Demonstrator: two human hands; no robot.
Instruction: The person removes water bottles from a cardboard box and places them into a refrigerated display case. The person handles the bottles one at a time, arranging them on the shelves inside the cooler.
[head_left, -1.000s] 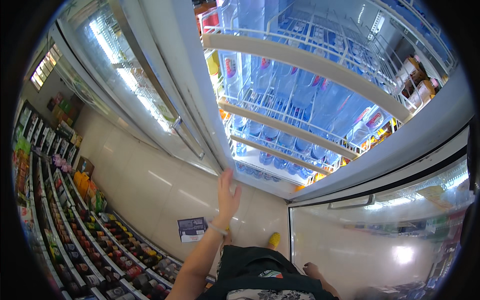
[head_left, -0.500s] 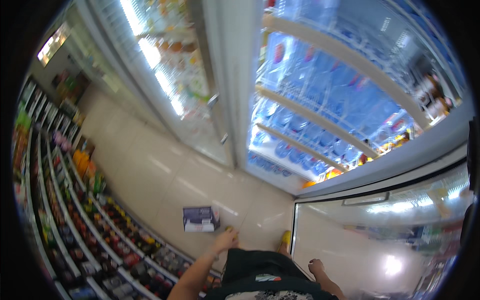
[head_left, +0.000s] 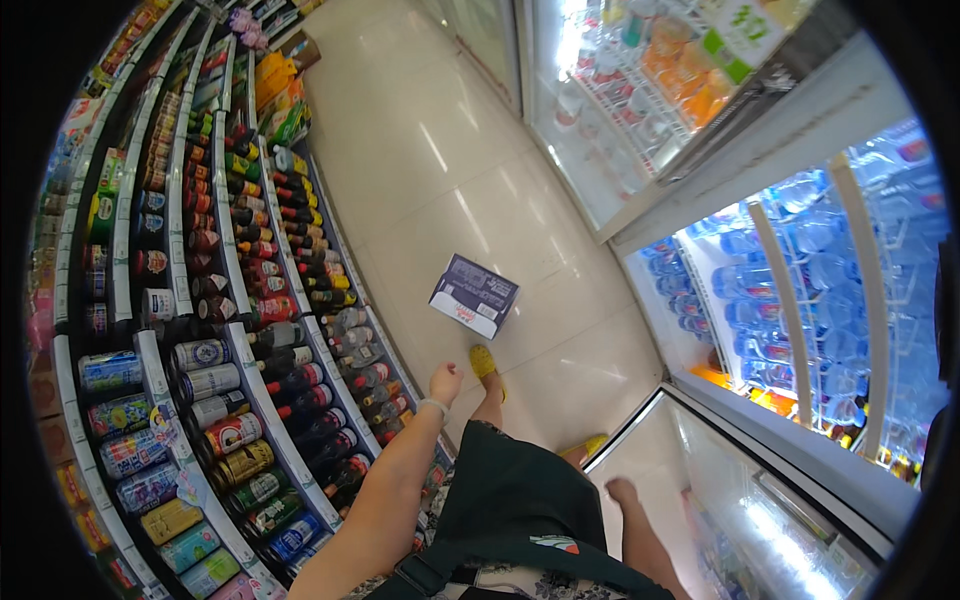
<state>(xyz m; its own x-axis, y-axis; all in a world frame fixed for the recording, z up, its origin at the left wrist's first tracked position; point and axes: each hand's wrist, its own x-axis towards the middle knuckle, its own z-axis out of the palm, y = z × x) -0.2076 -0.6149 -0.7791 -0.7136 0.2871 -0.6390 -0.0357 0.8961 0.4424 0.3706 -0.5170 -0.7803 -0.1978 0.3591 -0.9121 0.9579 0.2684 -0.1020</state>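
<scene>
My left hand (head_left: 446, 382) hangs in front of the drinks shelf, fingers curled in, with a light band at its wrist. Nothing shows in it. The floor beyond it bears a dark purple and white carton (head_left: 473, 296), apart from the hand. My right hand (head_left: 621, 490) is lowered beside the edge of a glass fridge door (head_left: 735, 510) that stands swung out. Its fingers look curled and no held thing is visible; whether it touches the door I cannot tell.
Shelves with cans and bottles (head_left: 300, 390) line the left. A lit fridge (head_left: 790, 310) with clear water bottles stands open at right, next to another glass-fronted fridge (head_left: 640, 90). My feet in yellow clogs (head_left: 487, 372) are on the tiled floor (head_left: 400, 200).
My view has swung left and down, so the shelves fill more of it and the fridge sits further right. My left arm reaches further forward in view; the carton remains on the floor.
</scene>
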